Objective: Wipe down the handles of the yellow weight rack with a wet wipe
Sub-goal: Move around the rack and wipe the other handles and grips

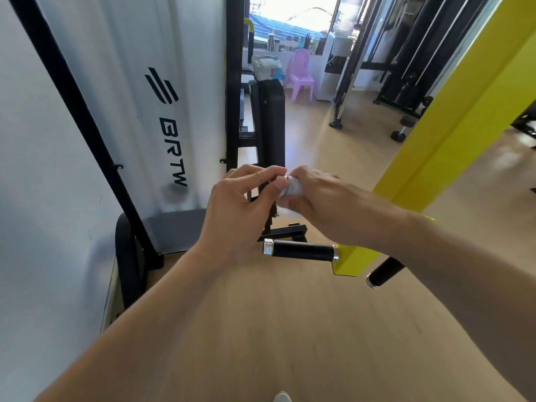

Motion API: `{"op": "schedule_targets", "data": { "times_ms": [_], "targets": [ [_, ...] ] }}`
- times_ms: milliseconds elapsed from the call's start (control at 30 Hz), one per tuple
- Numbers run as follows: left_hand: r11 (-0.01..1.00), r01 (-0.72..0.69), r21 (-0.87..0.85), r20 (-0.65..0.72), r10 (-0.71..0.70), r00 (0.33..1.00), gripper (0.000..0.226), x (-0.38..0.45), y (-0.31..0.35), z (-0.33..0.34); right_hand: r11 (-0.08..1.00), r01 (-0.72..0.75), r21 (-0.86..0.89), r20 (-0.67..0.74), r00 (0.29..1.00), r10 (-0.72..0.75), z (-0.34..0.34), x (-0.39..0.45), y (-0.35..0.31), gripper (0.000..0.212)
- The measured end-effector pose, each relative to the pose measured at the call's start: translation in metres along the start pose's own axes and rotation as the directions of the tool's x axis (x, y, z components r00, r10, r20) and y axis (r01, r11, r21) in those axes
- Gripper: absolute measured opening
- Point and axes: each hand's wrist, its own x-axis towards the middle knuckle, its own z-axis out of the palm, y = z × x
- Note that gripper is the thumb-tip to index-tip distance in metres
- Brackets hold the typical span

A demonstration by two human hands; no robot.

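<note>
White wet wipe (pixel 293 188) in right hand (pixel 316 198)

Both hands meet in front of the yellow weight rack (pixel 452 134). The right hand (pixel 316 198) is closed around a white wet wipe (pixel 293 188), which is wrapped over an upper handle; only the silver end cap (pixel 282 177) of this handle shows. The left hand (pixel 240 210) pinches that end with its thumb and fingers. Below them a second black handle (pixel 301 250) sticks out to the left from the yellow frame, and a third handle (pixel 384 271) points down to the floor. At the left stands a white panel (pixel 150 91) with the letters BRTW. Far behind are a pink plastic chair (pixel 300 74) and a water dispenser (pixel 333 62).
</note>
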Motion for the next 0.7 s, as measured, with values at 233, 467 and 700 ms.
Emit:
{"op": "schedule_targets", "data": {
  "times_ms": [233,467,700],
  "targets": [
    [0.996,-0.041,0.073,-0.002,0.041,0.999,0.016,0.006,-0.005,0.001,0.86,0.004,-0.511,-0.164,0.981,-0.102,0.005,-0.015,0.015,0.035],
    [1.0,-0.026,0.011,-0.05,0.026,0.998,0.014,0.002,0.0,0.009,0.828,0.056,-0.558,-0.294,0.92,-0.26,0.018,0.005,0.014,0.029],
    [0.997,-0.054,0.059,-0.06,0.057,0.997,0.015,-0.001,-0.003,0.009,0.885,0.058,-0.462,-0.081,0.991,-0.108,-0.004,-0.01,0.016,0.041]
  ]
}}
